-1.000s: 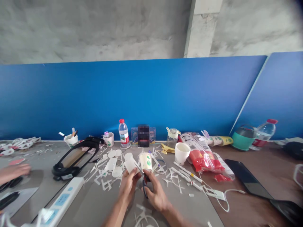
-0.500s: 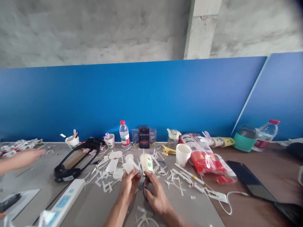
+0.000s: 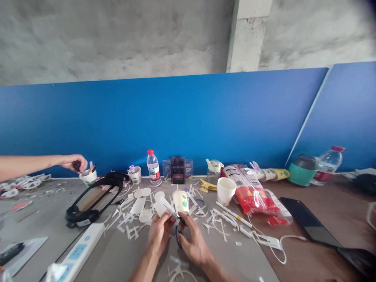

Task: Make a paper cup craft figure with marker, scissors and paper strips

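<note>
Near the middle of the desk, my left hand (image 3: 159,232) pinches a piece of white paper (image 3: 160,206). My right hand (image 3: 192,236) is closed on dark-handled scissors (image 3: 178,234), whose blades lie against the paper's right edge. Just beyond my hands stands a paper cup with green leaf prints (image 3: 181,201). White paper discs (image 3: 146,215) and thin curved offcuts (image 3: 133,232) are scattered to the left of my hands. A purple marker (image 3: 192,198) lies right of the printed cup.
Another person's hand (image 3: 75,162) is over a pen cup (image 3: 88,178) at the left. A black frame (image 3: 85,217) and a power strip (image 3: 79,250) lie left. Behind stands a bottle (image 3: 153,171). At right are a white cup (image 3: 226,191), red bag (image 3: 252,196) and black phone (image 3: 307,221).
The other person's hand has moved up and right to the pen cup, now with a dark object. My hands keep nearly the same pose on paper and scissors. The view has shifted slightly.
</note>
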The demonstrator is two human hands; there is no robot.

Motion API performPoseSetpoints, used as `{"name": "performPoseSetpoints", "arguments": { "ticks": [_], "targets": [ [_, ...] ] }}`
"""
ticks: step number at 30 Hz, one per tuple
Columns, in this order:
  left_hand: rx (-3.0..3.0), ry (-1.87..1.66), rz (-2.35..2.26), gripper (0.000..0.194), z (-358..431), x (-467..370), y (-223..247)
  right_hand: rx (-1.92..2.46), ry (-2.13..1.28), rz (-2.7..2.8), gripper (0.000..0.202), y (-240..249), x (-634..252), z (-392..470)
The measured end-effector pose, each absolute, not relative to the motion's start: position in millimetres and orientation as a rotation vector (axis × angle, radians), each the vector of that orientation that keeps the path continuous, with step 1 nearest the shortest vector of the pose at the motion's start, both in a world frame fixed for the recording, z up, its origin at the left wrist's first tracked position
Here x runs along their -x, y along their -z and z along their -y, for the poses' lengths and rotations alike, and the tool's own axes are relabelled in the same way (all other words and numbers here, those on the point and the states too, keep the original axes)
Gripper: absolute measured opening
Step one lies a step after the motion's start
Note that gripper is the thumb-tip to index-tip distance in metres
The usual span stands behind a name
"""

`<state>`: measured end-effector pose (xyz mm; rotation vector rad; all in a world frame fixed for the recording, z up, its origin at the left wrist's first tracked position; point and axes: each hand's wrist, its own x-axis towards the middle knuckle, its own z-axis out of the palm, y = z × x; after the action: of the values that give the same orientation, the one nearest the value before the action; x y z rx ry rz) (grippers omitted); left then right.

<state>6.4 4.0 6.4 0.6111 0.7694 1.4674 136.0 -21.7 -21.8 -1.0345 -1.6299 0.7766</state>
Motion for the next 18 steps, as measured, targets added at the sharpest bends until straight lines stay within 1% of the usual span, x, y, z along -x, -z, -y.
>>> {"name": "performPoseSetpoints", "arguments": {
  "ticks": [7,18],
  "targets": [
    [-0.641,-1.433,-0.748,0.020,-1.4,-8.3,-9.0,1.026,-0.775,1.626,0.061,25.6,-136.4,21.2],
    [-0.595,-1.498,-0.787,0.023,-3.5,-10.3,-9.2,1.016,-0.780,1.583,0.058,27.7,-136.2,19.8]
  ]
}}
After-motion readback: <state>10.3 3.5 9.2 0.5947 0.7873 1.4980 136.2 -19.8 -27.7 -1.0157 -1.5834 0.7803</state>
